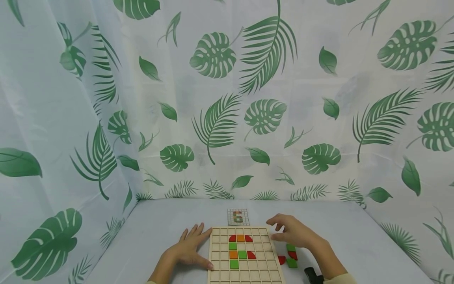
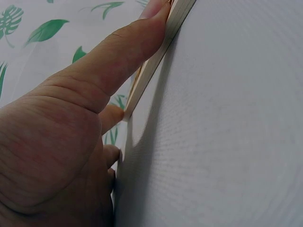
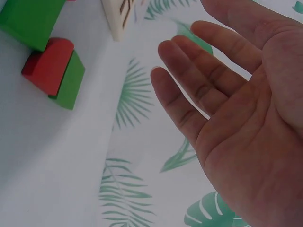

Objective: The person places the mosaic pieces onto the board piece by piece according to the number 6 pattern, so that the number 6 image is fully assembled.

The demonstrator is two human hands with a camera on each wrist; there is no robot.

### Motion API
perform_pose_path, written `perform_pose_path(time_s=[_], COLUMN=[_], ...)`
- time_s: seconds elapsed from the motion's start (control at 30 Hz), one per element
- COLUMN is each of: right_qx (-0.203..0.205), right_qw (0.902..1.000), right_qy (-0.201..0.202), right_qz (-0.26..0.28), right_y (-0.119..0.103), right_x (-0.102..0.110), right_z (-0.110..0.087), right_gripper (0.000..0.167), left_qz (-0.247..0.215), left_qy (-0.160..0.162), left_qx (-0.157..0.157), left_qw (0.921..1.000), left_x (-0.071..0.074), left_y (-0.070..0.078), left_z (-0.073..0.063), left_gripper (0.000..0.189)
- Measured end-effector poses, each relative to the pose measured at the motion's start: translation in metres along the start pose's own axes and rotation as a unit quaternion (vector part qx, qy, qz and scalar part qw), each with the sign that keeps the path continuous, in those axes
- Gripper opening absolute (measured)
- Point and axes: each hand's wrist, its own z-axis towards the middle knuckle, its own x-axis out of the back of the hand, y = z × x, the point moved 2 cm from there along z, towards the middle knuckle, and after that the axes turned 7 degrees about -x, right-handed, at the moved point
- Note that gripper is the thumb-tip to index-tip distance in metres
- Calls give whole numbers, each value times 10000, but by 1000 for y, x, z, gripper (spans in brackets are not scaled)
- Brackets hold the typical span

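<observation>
A wooden grid board (image 1: 264, 272) lies in front of me. Red quarter-round pieces, orange squares (image 1: 240, 238) and green squares (image 1: 234, 264) sit in its cells, forming a 6-like shape with a gap at lower right. My left hand (image 1: 189, 248) rests spread at the board's left side, thumb on the edge and index finger at the far corner. In the left wrist view that thumb (image 2: 128, 56) presses along the board's side. Beside the far right corner my right hand (image 1: 295, 233) hovers with loosely bent fingers and holds nothing; its palm (image 3: 251, 142) shows bare in the right wrist view.
Loose pieces lie right of the board under the right forearm: a green square (image 1: 292, 263), a red quarter-round (image 1: 281, 260), and another red and green pair. Behind the board is a printed card (image 1: 231, 221) showing a coloured 6. Leaf-patterned curtains (image 1: 227, 173) border the white table.
</observation>
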Motion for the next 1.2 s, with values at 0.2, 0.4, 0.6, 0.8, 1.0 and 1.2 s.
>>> perform_pose_path(time_s=[0.2, 0.4, 0.6, 0.8, 1.0, 1.2], right_qx=[-16, -368, -1056, -1564, -1486, -1445], right_qw=[10000, 9992, 9943, 9874, 9883, 9887], right_qy=[5, -129, -164, -164, -203, -222], right_qz=[-76, -132, -48, -170, -287, -332], right_y=[9, 16, 26, 35, 38, 39], right_x=[4, 6, 7, 6, 4, 2], right_z=[-3, -7, -8, -9, -12, -13], right_gripper=[43, 37, 31, 26, 20, 18], left_qz=[18, 1, 68, 92, 115, 95], left_qy=[5, -1, -25, 0, 32, 63], left_qx=[-20, -22, -65, -84, -5, -20], left_qw=[10000, 10000, 10000, 9999, 9999, 9999], left_x=[0, -1, 1, 4, 2, 1], left_y=[0, 2, 2, 5, 6, 5], left_z=[0, -2, -2, -2, -2, -2], left_gripper=[122, 121, 121, 119, 119, 119])
